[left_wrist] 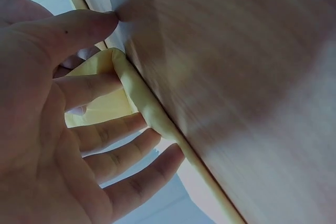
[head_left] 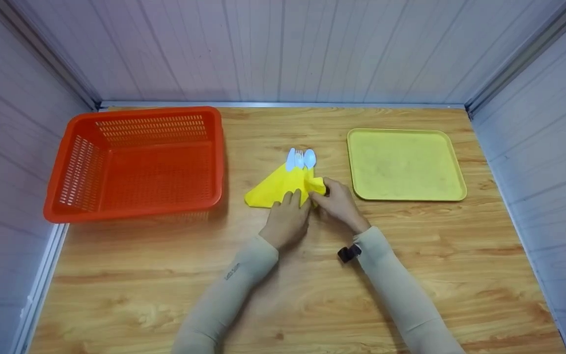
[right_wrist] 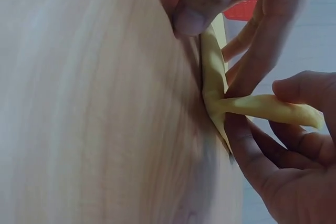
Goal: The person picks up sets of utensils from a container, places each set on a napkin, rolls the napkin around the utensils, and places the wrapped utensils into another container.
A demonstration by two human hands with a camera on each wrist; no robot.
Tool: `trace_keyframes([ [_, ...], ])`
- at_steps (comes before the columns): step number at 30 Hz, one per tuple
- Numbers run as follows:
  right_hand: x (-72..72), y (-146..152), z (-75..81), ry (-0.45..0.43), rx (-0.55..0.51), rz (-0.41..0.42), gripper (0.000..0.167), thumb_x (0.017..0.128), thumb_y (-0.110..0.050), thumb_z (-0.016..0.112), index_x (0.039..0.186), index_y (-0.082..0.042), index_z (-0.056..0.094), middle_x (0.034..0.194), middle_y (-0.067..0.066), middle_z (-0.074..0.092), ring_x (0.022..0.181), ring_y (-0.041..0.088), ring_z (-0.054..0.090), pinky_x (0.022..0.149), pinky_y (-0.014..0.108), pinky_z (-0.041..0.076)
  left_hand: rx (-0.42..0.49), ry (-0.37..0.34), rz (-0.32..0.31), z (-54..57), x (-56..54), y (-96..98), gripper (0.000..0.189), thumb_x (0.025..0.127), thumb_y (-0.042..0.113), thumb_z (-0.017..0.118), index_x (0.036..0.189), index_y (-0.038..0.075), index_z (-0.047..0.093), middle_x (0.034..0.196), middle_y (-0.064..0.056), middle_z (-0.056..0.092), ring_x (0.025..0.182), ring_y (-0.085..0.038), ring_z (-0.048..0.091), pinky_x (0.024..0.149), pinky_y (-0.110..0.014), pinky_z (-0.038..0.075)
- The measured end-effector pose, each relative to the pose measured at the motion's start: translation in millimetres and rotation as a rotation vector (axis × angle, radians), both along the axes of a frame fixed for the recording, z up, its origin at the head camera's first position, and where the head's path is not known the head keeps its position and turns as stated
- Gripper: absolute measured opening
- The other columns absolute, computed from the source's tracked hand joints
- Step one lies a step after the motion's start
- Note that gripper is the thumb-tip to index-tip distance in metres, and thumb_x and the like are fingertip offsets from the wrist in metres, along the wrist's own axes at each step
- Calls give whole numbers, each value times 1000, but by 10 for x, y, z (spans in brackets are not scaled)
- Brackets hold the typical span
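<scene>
Left hand [head_left: 287,221]: I see it palm-down near frame centre, fingers extended.
Right hand [head_left: 340,205]: I have its thumb and fingers pinched, right of centre.
Forearms [head_left: 229,292]: angled inward from the bottom edge.

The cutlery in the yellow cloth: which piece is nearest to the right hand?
The spoon, rightmost, with its rounded head; the fork lies in the middle and the knife farthest left.

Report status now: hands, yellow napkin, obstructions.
Left hand on yellow napkin; right hand pinching its flap. Knife, fork and spoon sticking out its far side. Red basket, yellow tray set apart; no obstruction seen.
</scene>
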State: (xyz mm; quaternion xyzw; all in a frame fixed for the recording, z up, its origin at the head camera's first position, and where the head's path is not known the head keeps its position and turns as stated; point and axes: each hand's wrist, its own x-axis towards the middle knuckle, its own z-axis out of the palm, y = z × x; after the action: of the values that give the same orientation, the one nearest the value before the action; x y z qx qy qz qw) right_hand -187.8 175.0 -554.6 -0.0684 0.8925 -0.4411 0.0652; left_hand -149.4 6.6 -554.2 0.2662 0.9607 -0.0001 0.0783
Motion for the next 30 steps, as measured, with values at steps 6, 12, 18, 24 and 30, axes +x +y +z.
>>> trace_keyframes([
  [6, 35, -44, 12, -11, -7, 0, 23, 95, -22, 69, 109, -3, 68, 101, 9, 70, 95, 22, 65, 85, 38, 52, 44, -68, 9, -9, 17, -37, 62, 100, 35, 56, 152, 5, 40, 155, -20, 36, 138, -36, 38, 102, -52, 44],
  [12, 93, -83, 35, -11, -2, 13, 23, 95, -18, 67, 112, -4, 68, 106, 9, 70, 99, 24, 66, 89, 39, 53, 71, -132, 26, -5, 15, -59, 66, 100, 35, 56, 154, 4, 35, 159, -19, 29, 143, -37, 32, 107, -53, 38],
  [18, 139, -86, 1, 49, 0, 40, 26, 93, -5, 58, 116, 1, 69, 111, 15, 70, 104, 27, 66, 92, 40, 52, 156, 0, -9, -54, 21, -127, 54, 97, 32, 62, 143, 6, 52, 142, -25, 43, 128, -39, 44, 97, -47, 49],
  [24, 138, -125, -20, 162, 132, 81, 18, 91, 6, 57, 102, 4, 71, 104, 18, 69, 101, 31, 65, 90, 44, 51, 215, 121, -37, -71, 27, -185, 36, 94, 25, 63, 126, 8, 63, 108, -18, 50, 92, -31, 51, 70, -36, 53],
  [30, 162, -201, -2, 187, 231, 104, 16, 93, 1, 65, 106, 6, 70, 105, 19, 66, 102, 34, 62, 91, 45, 50, 292, 40, -12, -25, 27, -224, 27, 98, 23, 58, 117, 4, 65, 107, -16, 53, 87, -29, 56, 68, -40, 55],
])
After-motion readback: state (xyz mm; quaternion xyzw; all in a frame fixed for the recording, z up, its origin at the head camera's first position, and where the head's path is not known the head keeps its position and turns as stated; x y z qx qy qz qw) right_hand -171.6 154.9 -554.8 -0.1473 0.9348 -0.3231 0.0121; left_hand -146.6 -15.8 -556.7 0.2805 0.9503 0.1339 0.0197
